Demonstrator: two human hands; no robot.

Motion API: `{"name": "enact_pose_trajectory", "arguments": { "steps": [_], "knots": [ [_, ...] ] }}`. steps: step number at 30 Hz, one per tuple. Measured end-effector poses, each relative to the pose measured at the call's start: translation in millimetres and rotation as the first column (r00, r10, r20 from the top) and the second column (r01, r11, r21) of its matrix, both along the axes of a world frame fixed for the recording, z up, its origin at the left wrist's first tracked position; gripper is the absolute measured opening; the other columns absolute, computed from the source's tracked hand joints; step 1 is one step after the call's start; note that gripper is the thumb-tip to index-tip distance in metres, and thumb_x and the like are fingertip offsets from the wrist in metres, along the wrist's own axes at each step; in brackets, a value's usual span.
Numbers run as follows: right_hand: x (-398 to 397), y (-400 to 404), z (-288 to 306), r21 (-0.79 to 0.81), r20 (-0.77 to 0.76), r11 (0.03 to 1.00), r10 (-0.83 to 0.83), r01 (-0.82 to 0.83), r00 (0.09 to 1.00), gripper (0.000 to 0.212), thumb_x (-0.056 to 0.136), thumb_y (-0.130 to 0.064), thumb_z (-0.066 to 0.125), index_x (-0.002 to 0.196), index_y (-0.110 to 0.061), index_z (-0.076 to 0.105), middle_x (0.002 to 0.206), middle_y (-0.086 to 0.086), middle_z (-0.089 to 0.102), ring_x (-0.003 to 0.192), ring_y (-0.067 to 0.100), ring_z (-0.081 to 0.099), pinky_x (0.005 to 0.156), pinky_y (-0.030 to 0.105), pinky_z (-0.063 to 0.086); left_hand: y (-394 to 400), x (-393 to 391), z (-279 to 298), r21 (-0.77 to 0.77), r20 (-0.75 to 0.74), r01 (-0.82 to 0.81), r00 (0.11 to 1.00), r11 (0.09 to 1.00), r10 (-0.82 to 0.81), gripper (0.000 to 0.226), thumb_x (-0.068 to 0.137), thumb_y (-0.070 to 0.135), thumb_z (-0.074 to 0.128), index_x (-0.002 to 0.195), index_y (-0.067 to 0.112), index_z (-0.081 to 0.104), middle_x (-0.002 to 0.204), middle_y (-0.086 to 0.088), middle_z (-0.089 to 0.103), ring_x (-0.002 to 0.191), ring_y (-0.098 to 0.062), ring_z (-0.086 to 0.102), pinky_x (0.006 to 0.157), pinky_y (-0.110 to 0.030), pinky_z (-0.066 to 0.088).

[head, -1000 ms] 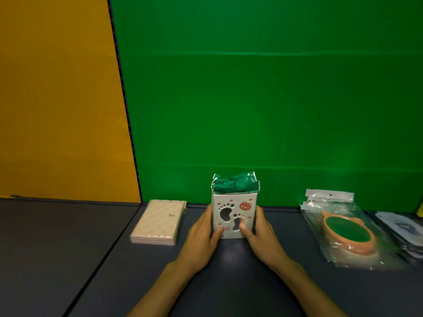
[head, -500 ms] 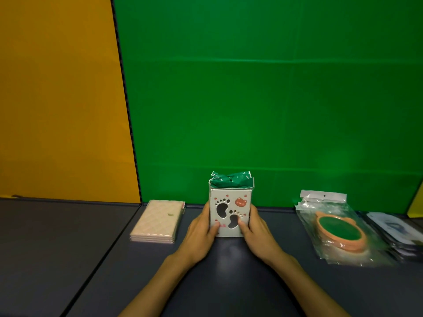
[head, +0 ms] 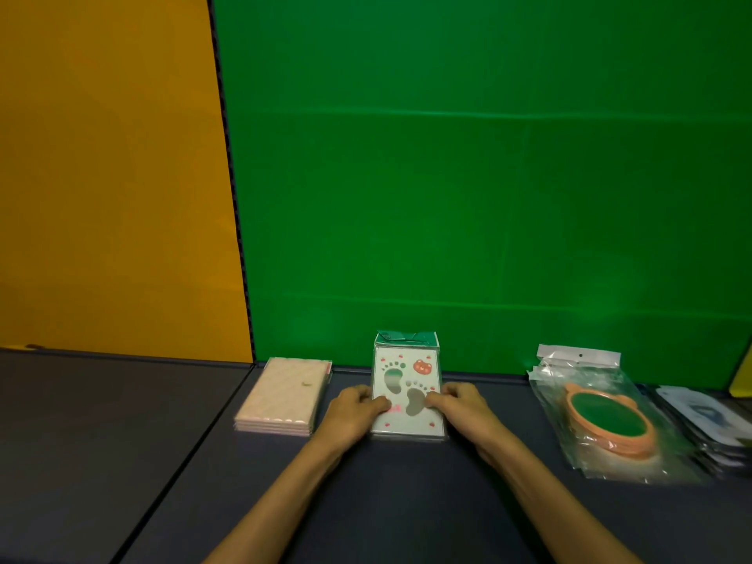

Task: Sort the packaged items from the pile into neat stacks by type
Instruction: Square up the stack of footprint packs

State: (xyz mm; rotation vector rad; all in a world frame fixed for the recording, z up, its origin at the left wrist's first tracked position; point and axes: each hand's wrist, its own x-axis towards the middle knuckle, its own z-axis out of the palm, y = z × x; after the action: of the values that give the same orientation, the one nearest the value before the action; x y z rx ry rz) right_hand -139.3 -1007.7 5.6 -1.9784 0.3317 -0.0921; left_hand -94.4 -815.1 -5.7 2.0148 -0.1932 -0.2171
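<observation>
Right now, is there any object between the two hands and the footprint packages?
No. Both the left hand and the right hand already touch the footprint packages, one on each side. The pink stack and the bagged orange items lie off to the sides, apart.

Both bare forearms reach forward from the bottom edge and draw in toward each other. The left hand point(head: 353, 413) lies palm down, fingers curled, its thumb pointing inward to the right. The right hand point(head: 462, 405) mirrors it, knuckles up, its thumb pointing inward to the left. The two hands sit level, apart, with the wrists straight and low
</observation>
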Motion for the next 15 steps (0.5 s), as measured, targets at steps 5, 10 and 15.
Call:
{"name": "enact_pose_trajectory", "arguments": {
  "steps": [5,10,15],
  "knots": [
    [1.7,-0.6,-5.1,0.008,-0.051,1.0,0.01,-0.01,0.999,0.029,0.079,-0.03,0.068,0.092,-0.004,0.072,0.084,0.0,0.077,0.082,0.017,0.074,0.076,0.038,0.059,-1.6,0.8,-0.1,-0.001,-0.041,-0.025,0.999,1.0,0.025,0.021,0.086,0.034,0.067,0.093,0.016,0.076,0.092,0.004,0.077,0.083,-0.011,0.073,0.079,-0.03,0.058],
    [2.8,-0.9,-7.0,-0.031,-0.052,0.999,-0.021,0.019,0.998,0.032,0.078,-0.033,0.069,0.086,-0.002,0.071,0.082,0.002,0.076,0.077,0.016,0.072,0.063,0.029,0.052,-1.3,0.4,2.9,-0.002,-0.071,-0.039,0.997,0.999,0.039,0.022,0.083,0.034,0.07,0.083,0.013,0.079,0.081,0.003,0.078,0.079,-0.014,0.074,0.083,-0.037,0.06],
    [3.0,1.1,-6.9,-0.101,-0.03,0.994,-0.056,0.053,0.998,0.024,0.078,-0.033,0.072,0.072,-0.014,0.057,0.077,0.005,0.068,0.071,0.015,0.061,0.062,0.029,0.044,0.4,5.8,8.9,0.074,0.06,-0.069,0.996,0.995,0.065,0.033,0.075,0.03,0.08,0.105,0.017,0.075,0.099,0.007,0.076,0.087,-0.01,0.07,0.085,-0.033,0.058]
  ]
}}
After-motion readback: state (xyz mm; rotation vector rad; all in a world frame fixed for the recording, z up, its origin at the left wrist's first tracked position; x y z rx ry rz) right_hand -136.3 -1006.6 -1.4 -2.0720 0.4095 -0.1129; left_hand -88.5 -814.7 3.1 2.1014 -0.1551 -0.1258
